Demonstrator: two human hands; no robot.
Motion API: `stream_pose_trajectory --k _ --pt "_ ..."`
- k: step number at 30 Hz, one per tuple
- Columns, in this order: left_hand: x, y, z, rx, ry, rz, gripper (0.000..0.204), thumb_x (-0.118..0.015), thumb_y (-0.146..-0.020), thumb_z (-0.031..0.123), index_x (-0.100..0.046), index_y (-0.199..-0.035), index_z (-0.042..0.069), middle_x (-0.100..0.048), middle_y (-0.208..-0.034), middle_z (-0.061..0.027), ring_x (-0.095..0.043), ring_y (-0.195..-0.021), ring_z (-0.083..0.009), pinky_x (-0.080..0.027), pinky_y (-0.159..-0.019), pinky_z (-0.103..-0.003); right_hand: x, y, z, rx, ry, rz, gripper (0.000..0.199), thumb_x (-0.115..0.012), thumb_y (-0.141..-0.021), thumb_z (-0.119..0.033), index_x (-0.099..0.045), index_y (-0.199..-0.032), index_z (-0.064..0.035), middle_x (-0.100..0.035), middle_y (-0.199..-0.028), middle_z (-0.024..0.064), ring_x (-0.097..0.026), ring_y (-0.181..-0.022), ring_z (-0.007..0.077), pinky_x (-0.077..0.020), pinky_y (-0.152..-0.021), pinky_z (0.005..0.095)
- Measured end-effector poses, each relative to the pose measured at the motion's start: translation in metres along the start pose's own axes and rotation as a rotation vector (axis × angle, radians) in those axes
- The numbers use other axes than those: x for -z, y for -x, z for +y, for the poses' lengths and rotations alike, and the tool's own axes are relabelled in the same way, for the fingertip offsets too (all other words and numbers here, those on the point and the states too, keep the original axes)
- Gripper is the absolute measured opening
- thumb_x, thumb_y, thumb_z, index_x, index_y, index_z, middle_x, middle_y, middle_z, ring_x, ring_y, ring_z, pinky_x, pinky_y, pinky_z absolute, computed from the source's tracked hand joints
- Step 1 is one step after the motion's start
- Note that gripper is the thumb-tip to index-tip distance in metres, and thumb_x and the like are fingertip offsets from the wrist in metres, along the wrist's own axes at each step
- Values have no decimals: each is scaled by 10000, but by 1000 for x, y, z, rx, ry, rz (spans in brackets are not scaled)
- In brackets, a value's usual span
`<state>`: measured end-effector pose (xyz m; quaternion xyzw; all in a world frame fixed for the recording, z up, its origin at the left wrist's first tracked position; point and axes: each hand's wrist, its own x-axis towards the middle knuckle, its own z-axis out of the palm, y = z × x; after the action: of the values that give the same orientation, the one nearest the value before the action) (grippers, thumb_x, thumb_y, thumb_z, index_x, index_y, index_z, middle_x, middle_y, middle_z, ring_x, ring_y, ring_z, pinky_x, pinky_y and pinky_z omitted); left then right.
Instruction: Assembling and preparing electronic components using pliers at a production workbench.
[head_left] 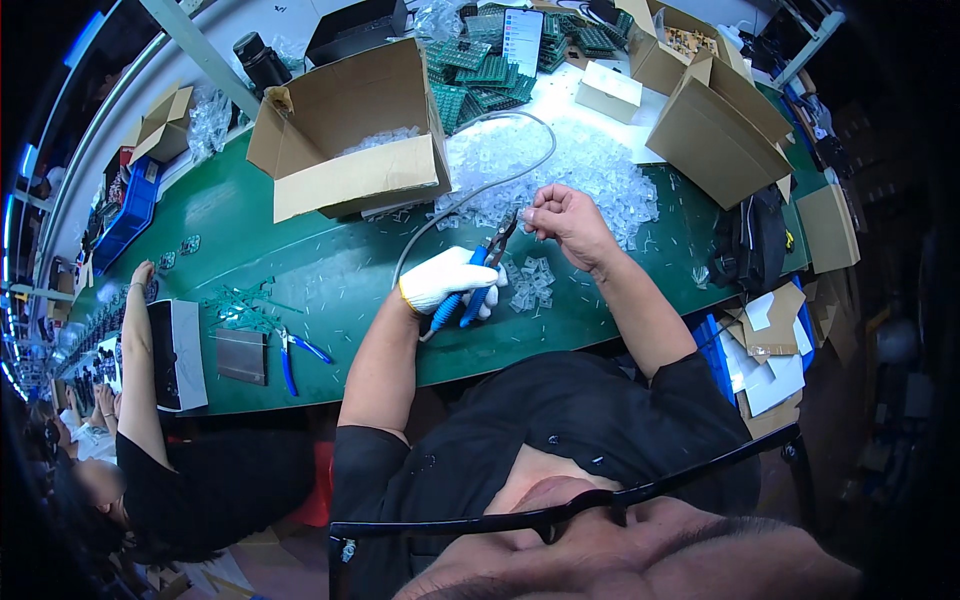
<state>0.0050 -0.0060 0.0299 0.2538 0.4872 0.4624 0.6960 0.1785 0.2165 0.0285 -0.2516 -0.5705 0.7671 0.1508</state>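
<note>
My left hand (450,280), in a white glove, is closed round the blue handles of a pair of cutting pliers (502,238). The dark jaws point away from me, up toward my right fingertips. My bare right hand (568,222) is pinched, with what looks like a small clear plastic piece (525,218) at its fingertips beside the jaws. Beyond both hands spreads a large heap of clear plastic pieces (600,170). A smaller pile of clear pieces (530,284) lies between my forearms. A grey cable (488,184) curves over the heap down to my left wrist.
An open cardboard box (350,185) stands left of the heap, another box (715,140) right. Green circuit boards (485,72) are stacked behind. Blue-handled pliers (290,358) and green scraps (245,305) lie on the green table (400,350). A co-worker's arm (138,340) reaches in at left.
</note>
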Motion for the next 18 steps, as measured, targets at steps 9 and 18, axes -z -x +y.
stream_pose_trajectory --k 9,18 --pt "-7 -1 2 -22 -182 59 341 -850 -945 279 -734 -1113 7 -716 -827 -60 -691 -672 -172 -581 -640 -335 10 9 -1 -14 -60 -42 212 -848 -960 -56 -666 -1069 -59 -758 -932 41 -733 -841 120 -535 -707 251" --pt "9 -7 -9 -94 127 25 380 -853 -948 285 -735 -1153 -12 -723 -891 -100 -706 -794 -218 -608 -745 -389 30 43 37 133 657 -36 156 -817 -946 -100 -785 -1075 -19 -782 -911 37 -707 -821 136 -579 -782 330"
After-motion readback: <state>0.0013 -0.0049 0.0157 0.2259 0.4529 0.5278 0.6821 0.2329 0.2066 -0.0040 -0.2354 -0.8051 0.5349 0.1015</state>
